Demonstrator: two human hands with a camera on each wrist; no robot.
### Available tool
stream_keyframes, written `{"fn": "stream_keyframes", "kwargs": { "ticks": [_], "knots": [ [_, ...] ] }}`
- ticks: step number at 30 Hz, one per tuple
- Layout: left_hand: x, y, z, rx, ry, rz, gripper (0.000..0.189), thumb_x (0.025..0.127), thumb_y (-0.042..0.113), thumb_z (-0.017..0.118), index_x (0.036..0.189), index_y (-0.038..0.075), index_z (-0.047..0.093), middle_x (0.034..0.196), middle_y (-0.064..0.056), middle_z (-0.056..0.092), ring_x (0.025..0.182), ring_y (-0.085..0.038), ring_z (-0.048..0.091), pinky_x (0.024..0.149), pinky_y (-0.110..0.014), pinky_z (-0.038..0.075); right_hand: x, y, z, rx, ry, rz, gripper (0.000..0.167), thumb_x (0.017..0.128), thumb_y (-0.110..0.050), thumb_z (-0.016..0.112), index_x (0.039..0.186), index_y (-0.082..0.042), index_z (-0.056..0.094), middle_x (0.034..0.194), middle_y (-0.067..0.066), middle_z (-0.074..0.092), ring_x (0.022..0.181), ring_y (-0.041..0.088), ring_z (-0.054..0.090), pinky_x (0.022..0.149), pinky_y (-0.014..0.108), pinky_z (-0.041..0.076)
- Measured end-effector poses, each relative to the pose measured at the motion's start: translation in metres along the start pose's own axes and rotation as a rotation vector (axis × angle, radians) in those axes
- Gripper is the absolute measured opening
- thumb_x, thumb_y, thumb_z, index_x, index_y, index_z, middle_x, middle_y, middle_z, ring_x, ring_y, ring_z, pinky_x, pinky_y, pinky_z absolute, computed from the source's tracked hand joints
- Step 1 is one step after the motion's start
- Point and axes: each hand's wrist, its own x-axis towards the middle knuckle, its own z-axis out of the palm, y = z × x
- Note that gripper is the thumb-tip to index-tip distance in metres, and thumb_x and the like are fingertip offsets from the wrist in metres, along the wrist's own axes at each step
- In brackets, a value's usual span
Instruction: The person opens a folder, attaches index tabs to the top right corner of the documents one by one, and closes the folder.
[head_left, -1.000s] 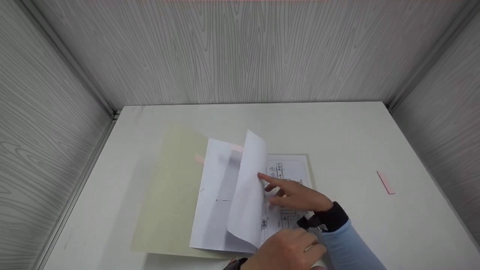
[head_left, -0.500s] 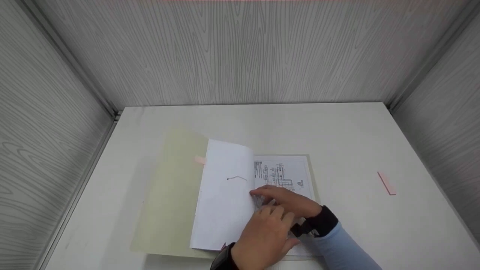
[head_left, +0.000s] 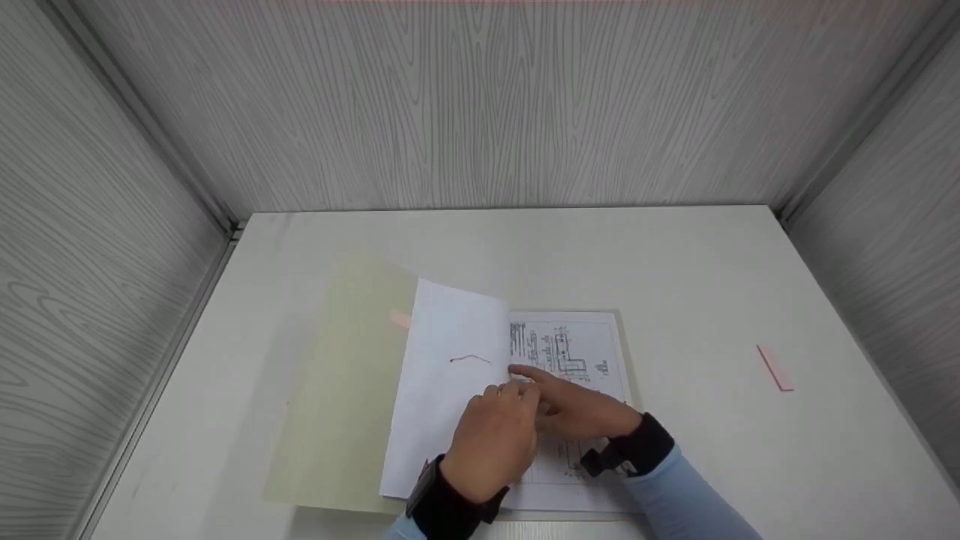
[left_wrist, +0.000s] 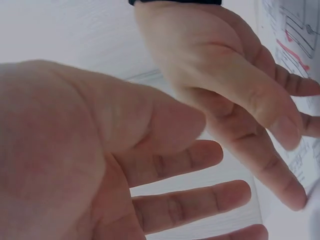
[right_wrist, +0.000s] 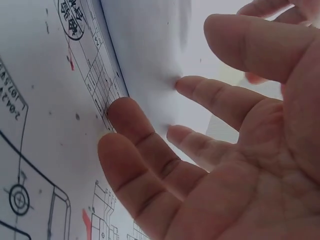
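A bound document lies spread on the table, its pale yellow-green cover (head_left: 337, 405) folded out to the left. A white page (head_left: 450, 322) lies over to the left, with a short dark line on it. On the right is a page of line drawings (head_left: 581, 341). My right hand (head_left: 581, 406) reaches over that page, fingers extended; in the right wrist view two fingertips (right_wrist: 186, 85) touch the white page near the fold. My left hand (head_left: 495, 439) is above the turned page, close to the right hand. Its fingers (left_wrist: 200, 202) look straight and hold nothing.
A pink strip (head_left: 775, 369) lies on the white table (head_left: 697, 285) to the right. A pale pink tab (head_left: 400, 319) shows at the page's left edge. Grey wood-grain panels (head_left: 487, 105) stand behind and on both sides.
The raised, curling page has come down flat to the left. My left hand has moved left and up onto the turned page; the right hand has shifted slightly lower beside the fold.
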Motion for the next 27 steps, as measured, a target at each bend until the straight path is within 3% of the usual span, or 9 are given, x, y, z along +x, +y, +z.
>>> {"fn": "stream_keyframes", "kwargs": {
  "ticks": [4, 10, 20, 22, 27],
  "knots": [
    [0.0025, -0.0023, 0.0025, -0.009, -0.010, -0.020, 0.036, 0.086, 0.021, 0.069, 0.117, 0.005, 0.064, 0.100, -0.010, 0.066, 0.081, -0.024, 0.062, 0.068, -0.037, 0.052, -0.0008, -0.0003, 0.0009, 0.022, -0.006, 0.008, 0.073, 0.094, -0.039, 0.059, 0.154, -0.022, 0.021, 0.142, -0.009, 0.046, 0.115, 0.010, 0.055, 0.096, 0.035, 0.045],
    [0.0035, -0.0034, 0.0025, -0.013, -0.020, -0.028, 0.034, 0.087, 0.020, 0.068, 0.117, 0.006, 0.064, 0.096, -0.009, 0.066, 0.077, -0.024, 0.062, 0.069, -0.038, 0.053, -0.0014, 0.0003, 0.0007, 0.047, -0.021, -0.037, 0.073, 0.095, -0.035, 0.059, 0.154, -0.018, 0.020, 0.131, -0.011, 0.055, 0.107, 0.008, 0.058, 0.094, 0.032, 0.046],
    [0.0052, -0.0038, 0.0001, -0.034, -0.066, -0.058, 0.034, 0.088, 0.024, 0.068, 0.117, 0.006, 0.063, 0.096, -0.008, 0.065, 0.078, -0.024, 0.060, 0.069, -0.038, 0.050, -0.0017, -0.0008, -0.0004, 0.054, -0.017, -0.029, 0.072, 0.094, -0.034, 0.061, 0.154, -0.020, 0.022, 0.126, -0.011, 0.057, 0.107, 0.008, 0.058, 0.094, 0.034, 0.045],
    [0.0051, -0.0038, 0.0001, -0.032, -0.065, -0.057, 0.035, 0.087, 0.024, 0.068, 0.117, 0.006, 0.063, 0.096, -0.008, 0.065, 0.077, -0.023, 0.059, 0.068, -0.037, 0.050, -0.0022, -0.0022, -0.0014, 0.052, -0.020, -0.029, 0.072, 0.094, -0.035, 0.061, 0.153, -0.020, 0.023, 0.124, -0.012, 0.058, 0.105, 0.008, 0.059, 0.093, 0.034, 0.046],
    [0.0044, -0.0033, -0.0008, -0.029, -0.060, -0.053, 0.037, 0.086, 0.026, 0.070, 0.118, 0.006, 0.063, 0.097, -0.008, 0.066, 0.077, -0.024, 0.059, 0.067, -0.037, 0.050, -0.0042, -0.0034, -0.0047, 0.030, -0.013, -0.019, 0.045, 0.094, -0.032, 0.061, 0.137, -0.035, 0.050, 0.147, -0.008, 0.041, 0.105, 0.009, 0.057, 0.092, 0.035, 0.045]
  ]
}}
